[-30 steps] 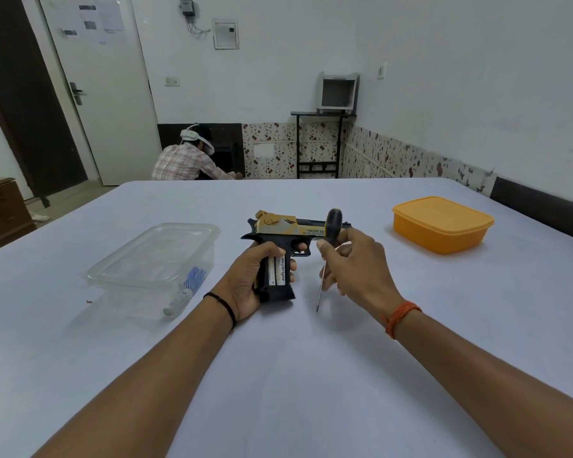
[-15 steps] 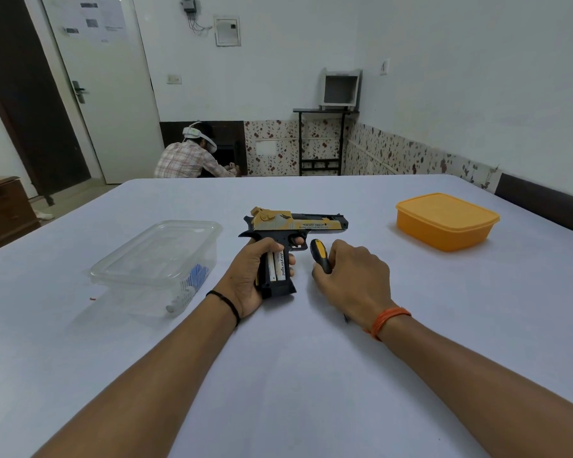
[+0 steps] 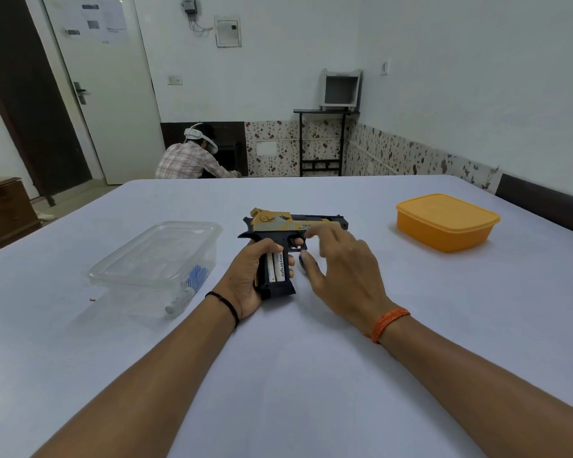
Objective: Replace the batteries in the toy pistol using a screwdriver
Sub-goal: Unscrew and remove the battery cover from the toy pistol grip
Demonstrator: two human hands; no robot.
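On a pale table (image 3: 311,375), the left hand (image 3: 250,276) gripped the toy pistol (image 3: 288,233) by its handle, where 2 batteries (image 3: 276,266) showed. The right hand (image 3: 339,262) hovered beside it, fingers spread; a dark object beneath may have been the screwdriver (image 3: 303,259).

Left hand (image 3: 245,279) curled in a grip; right hand (image 3: 341,269) spread loose.

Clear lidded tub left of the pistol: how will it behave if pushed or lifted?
The clear tub looks thin plastic and holds little, so probably light and slightly flexible. Its broad flat base suggests sliding on the table, not tipping. The cylinders inside may roll.
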